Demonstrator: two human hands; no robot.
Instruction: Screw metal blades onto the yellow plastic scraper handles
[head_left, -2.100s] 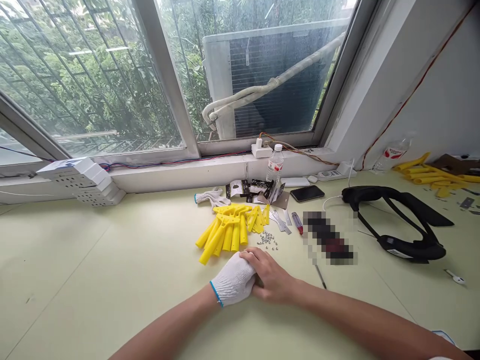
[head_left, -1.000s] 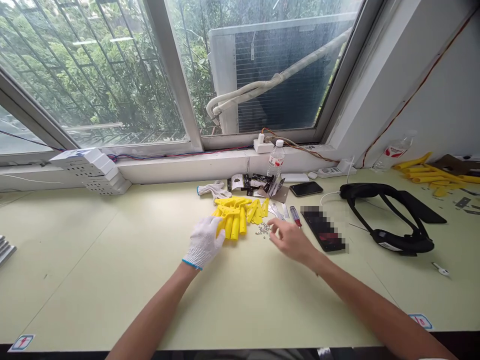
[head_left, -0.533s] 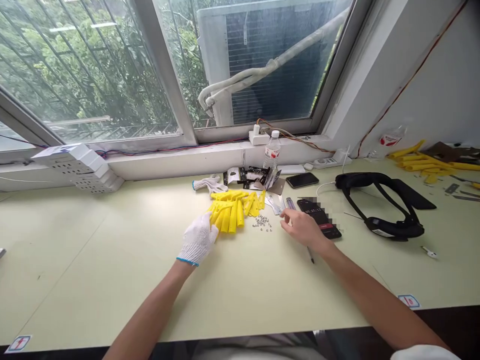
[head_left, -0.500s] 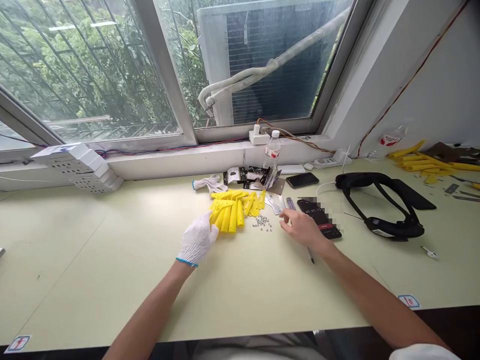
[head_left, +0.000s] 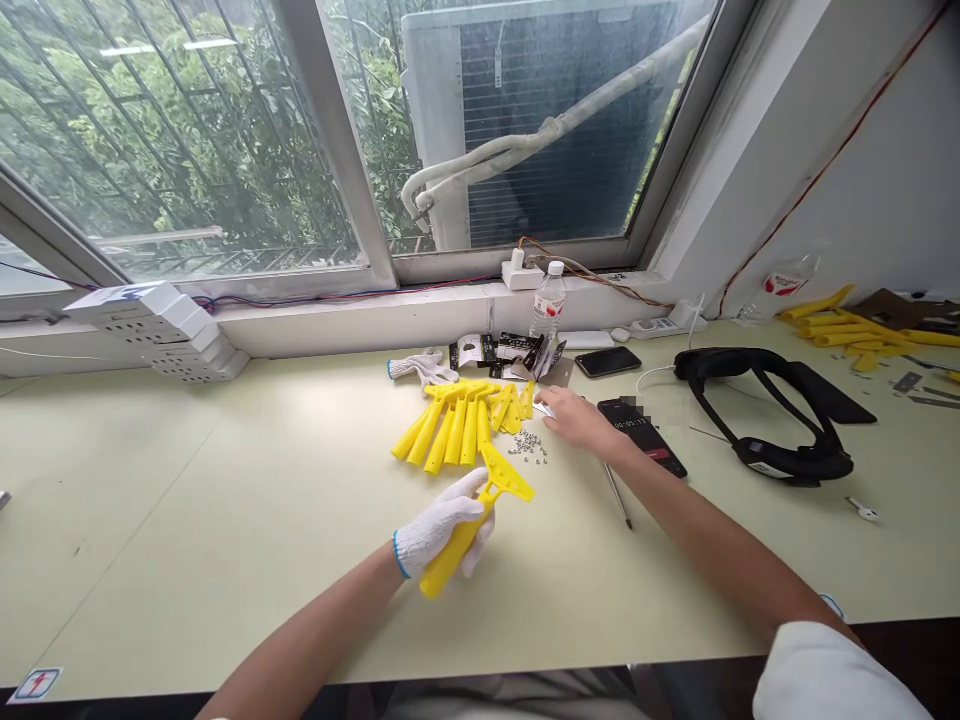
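Observation:
My left hand (head_left: 446, 525), in a white knit glove with a blue cuff, grips a yellow plastic scraper handle (head_left: 450, 550) above the table, its wide triangular head tilted up and to the right. My bare right hand (head_left: 576, 418) reaches in beside the thin shiny metal plates (head_left: 543, 408), fingers bent down at them; what the fingertips pinch is hidden. Several more yellow handles (head_left: 442, 430) lie fanned out in a pile. Small yellow triangular pieces (head_left: 511, 408) rest to their right. In front of these is a scatter of small metal nuts or screws (head_left: 529, 447).
A screwdriver (head_left: 619, 497) lies right of centre, near a phone (head_left: 643, 440) showing a timer. Behind are a spare glove (head_left: 424, 367), black packets (head_left: 514, 348), a bottle (head_left: 548, 303) and another phone (head_left: 608, 361). A black headset (head_left: 765, 410) and an earbud (head_left: 862, 509) lie right.
My left hand has drawn one yellow handle out of the pile, toward me and to the right. My right hand has moved left and away from me, onto the metal plates.

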